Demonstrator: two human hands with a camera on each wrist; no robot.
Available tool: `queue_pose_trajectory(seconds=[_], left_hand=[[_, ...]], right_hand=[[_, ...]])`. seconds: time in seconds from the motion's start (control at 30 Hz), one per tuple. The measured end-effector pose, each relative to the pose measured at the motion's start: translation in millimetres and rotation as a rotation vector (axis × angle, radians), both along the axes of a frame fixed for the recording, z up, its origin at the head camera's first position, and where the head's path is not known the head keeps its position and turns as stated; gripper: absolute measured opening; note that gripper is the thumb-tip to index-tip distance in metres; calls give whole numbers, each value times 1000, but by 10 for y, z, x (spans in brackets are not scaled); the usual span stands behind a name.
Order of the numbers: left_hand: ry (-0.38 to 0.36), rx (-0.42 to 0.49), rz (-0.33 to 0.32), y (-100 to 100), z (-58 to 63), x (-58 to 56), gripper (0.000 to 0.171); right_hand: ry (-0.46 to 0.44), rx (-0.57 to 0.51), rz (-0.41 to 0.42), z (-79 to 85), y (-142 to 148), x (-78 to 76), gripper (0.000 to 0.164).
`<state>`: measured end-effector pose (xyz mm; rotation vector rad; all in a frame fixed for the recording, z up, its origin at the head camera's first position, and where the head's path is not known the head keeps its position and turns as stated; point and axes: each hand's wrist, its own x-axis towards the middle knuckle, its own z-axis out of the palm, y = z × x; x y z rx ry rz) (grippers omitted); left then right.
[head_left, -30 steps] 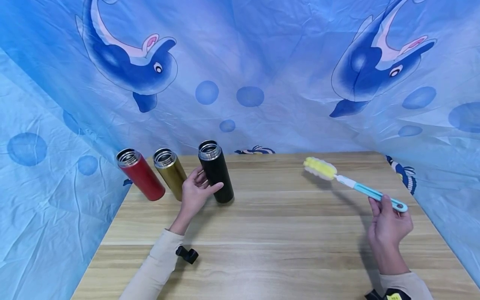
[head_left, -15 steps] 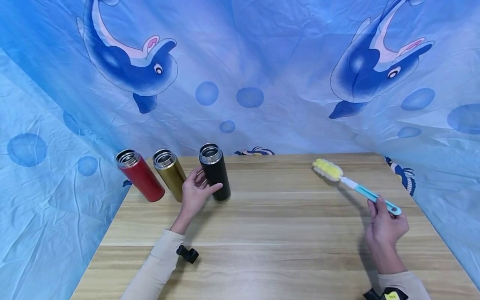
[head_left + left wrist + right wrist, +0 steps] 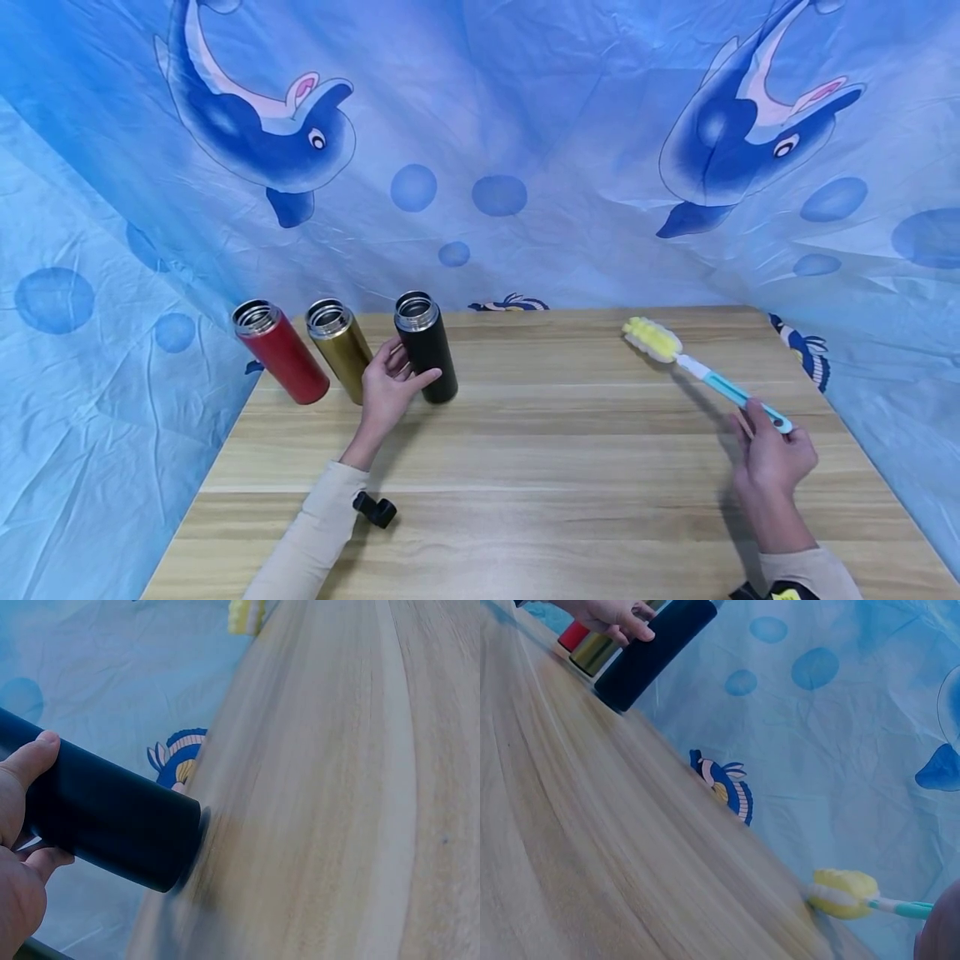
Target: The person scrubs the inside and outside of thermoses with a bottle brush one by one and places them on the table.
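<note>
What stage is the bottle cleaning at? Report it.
Done: the red bottle, gold bottle and black bottle all stand uncapped. In hand: the left hand grips the black bottle, and the right hand holds the brush by its handle. Left: the brush is outside every bottle.

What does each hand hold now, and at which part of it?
The left hand grips the black bottle around its lower body. The right hand holds the bottle brush by the far end of its blue handle.

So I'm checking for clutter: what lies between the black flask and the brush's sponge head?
Only bare wooden table between black flask and sponge head, in the head view.
</note>
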<state>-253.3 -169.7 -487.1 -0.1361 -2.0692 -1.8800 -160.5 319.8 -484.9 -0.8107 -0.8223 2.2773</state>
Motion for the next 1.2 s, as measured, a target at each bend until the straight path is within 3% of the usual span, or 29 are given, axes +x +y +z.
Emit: queue_pose_trajectory(seconds=[0.2,0.5,0.63,0.8,0.9,1.03,1.2], left_hand=[[-5,-20,6,-17,-39,0,79],[-24,-23,-4,-34,-54,-9,81],[-28,-21,-10,-41,-54,-19,82],[-34,-21,-4,-45,-43,-21,82],[-40,-21,-3,-47,-37,-26,82],[-49,-25,-9,-43,-30,-32,82],[-58,-45,-11,-36,-26,-31,83]], right_hand=[[-150,83,79,29,35,30,32],[-235,264,226,56,75,60,23],[-307,506,387,46,139,89,24],[-434,1031,617,41,215,87,46],[-489,1289,691,52,239,83,54],[-491,1434,743,68,249,72,55],[-457,1479,866,55,238,63,56]])
